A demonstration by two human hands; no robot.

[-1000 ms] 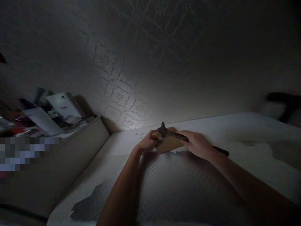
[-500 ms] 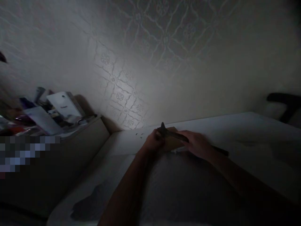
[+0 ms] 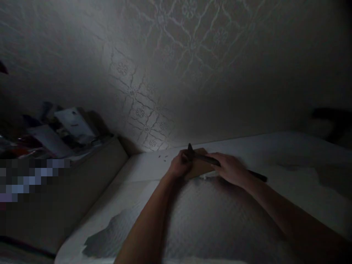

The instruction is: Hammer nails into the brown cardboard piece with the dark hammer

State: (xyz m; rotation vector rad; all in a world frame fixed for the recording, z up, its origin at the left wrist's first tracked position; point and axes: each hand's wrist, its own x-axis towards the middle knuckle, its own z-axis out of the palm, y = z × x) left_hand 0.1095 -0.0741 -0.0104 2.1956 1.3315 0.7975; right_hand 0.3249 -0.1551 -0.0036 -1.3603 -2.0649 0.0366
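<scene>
My right hand [image 3: 229,167] is closed around the dark handle of a hammer [image 3: 206,158], whose shaft end sticks out past the wrist. The hammer's head, with one pointed end upward, lies against the fingers of my left hand [image 3: 179,163]. Those fingers are curled closed; what they pinch is hidden in the dim light. Beneath both hands is a flat tan-brown piece [image 3: 200,169], which looks like board or cardboard. A few small dark slivers [image 3: 162,158] lie on the white surface left of my left hand.
A white ledge [image 3: 143,167] runs along the patterned wall [image 3: 148,110]. Nearer me spreads a grey textured sheet [image 3: 214,220]. To the left, a cabinet [image 3: 90,183] bears a white box [image 3: 75,123] and clutter. A dark object [image 3: 332,115] stands out at the right.
The light has shifted: the wall is darker and the grey sheet and forearms are brighter. My hands and the hammer stay in almost the same place.
</scene>
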